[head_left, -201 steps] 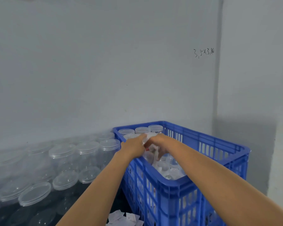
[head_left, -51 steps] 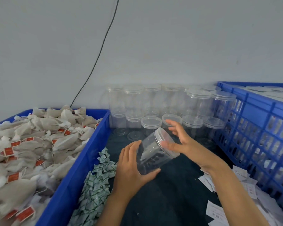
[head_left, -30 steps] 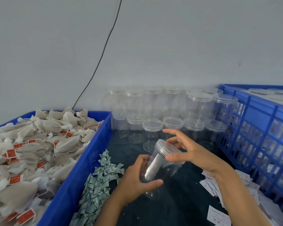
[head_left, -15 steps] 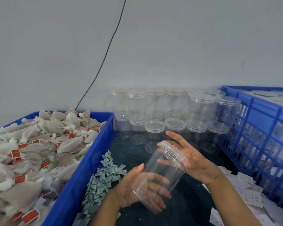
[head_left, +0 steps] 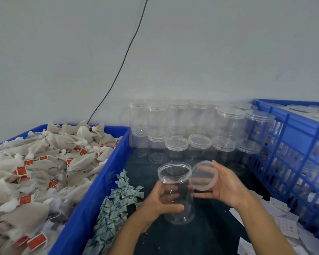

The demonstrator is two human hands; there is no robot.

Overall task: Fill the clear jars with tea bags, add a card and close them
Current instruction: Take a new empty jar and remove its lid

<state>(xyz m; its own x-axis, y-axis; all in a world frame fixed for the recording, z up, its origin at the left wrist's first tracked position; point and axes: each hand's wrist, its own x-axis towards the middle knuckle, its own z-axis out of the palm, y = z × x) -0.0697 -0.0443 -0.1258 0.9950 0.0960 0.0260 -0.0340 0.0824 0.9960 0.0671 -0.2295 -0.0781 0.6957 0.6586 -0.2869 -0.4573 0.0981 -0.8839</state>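
So the person had the left hand (head_left: 159,200) wrapped around an empty clear jar (head_left: 176,192), holding it upright just above the dark mat (head_left: 201,234). Right beside it, the right hand (head_left: 225,188) was curled around the lid (head_left: 203,175), tilted on edge and just about touching the jar's rim. Lid off, nothing inside, so this looked like the open-it-up step with filling still to come.

The next move probably calls for parking the lid somewhere and freeing the right hand to grab bags. The mat right under the hands had bare room for that.

Just left of the left wrist sat a heap of little green-and-white packets (head_left: 116,205), not sure what they're for. Down by the right forearm were scattered white cards (head_left: 287,225), handy for the card step.

Further left, the blue bin (head_left: 92,203) was piled with tea bags (head_left: 44,162); its wall stood between the hands and the bags, so any reach has to go up and over that edge. On the right, a blue crate (head_left: 293,144) hemmed things in, its near corner close to the right hand.

Beyond the hands, rows of lidded empty jars (head_left: 199,129) were stacked against the wall (head_left: 173,52), with a black cable (head_left: 122,65) running up it. The way forward looked tight, easy to knock those over.
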